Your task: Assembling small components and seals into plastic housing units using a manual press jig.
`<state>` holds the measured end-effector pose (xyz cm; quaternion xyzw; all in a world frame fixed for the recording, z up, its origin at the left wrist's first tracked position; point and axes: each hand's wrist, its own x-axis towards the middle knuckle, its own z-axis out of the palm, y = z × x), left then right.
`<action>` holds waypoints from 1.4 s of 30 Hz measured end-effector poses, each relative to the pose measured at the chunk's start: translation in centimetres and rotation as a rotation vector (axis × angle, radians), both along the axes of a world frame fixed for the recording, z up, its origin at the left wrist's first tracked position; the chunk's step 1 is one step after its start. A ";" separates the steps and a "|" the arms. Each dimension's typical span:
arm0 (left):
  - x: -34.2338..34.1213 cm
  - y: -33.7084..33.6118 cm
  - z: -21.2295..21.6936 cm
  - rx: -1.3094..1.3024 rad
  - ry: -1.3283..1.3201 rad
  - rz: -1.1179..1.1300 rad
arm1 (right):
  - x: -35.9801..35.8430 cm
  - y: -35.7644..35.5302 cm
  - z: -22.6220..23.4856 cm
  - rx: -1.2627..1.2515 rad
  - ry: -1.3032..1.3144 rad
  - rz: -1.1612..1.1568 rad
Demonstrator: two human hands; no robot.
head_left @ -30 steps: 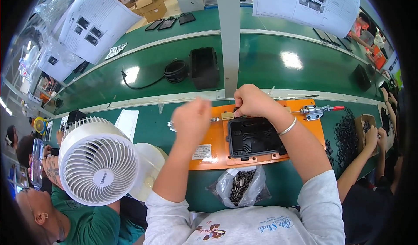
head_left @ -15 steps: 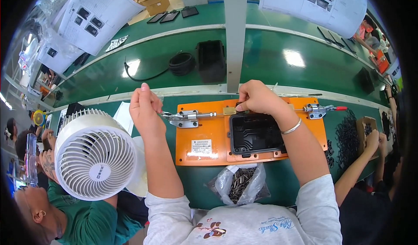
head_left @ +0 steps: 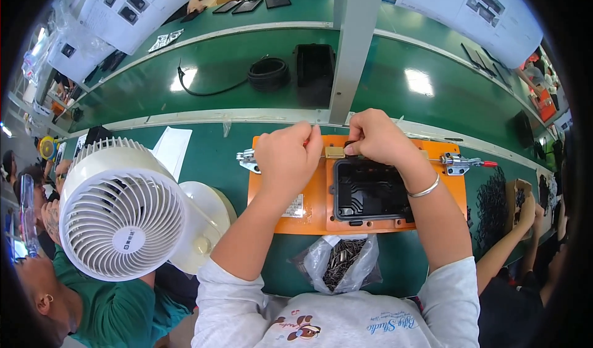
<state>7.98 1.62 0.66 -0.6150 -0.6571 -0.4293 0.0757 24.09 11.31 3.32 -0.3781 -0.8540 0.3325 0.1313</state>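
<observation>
Black tray (head_left: pixel 369 190) seated in orange plate (head_left: pixel 309 206) on the green counter (head_left: pixel 210 156), so both hands stay free. Left hand (head_left: pixel 287 159) curled loosely over the left clamp (head_left: pixel 247 159) at the plate's top edge; what it grips is hidden under the fist. Right hand (head_left: pixel 377 138) pinched shut at the tray's top rim, beside a small brass block (head_left: pixel 335 152); pinched item too small to tell. Right clamp (head_left: pixel 460 162) untouched. Bag of screws (head_left: pixel 340 264) just below the plate, within reach. White fan (head_left: pixel 123 209) at left, facing the camera.
</observation>
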 end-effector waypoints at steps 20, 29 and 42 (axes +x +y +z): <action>-4.4 -1.5 2.7 0.499 -1.012 -0.243 | 0.9 0.5 0.3 -0.419 0.147 -0.041; -8.3 -1.9 2.2 0.824 -1.271 0.080 | 0.9 0.6 0.1 -0.405 0.151 -0.042; -8.5 -2.0 2.6 0.717 -1.260 -0.067 | -0.1 0.5 0.8 -0.121 -0.063 0.029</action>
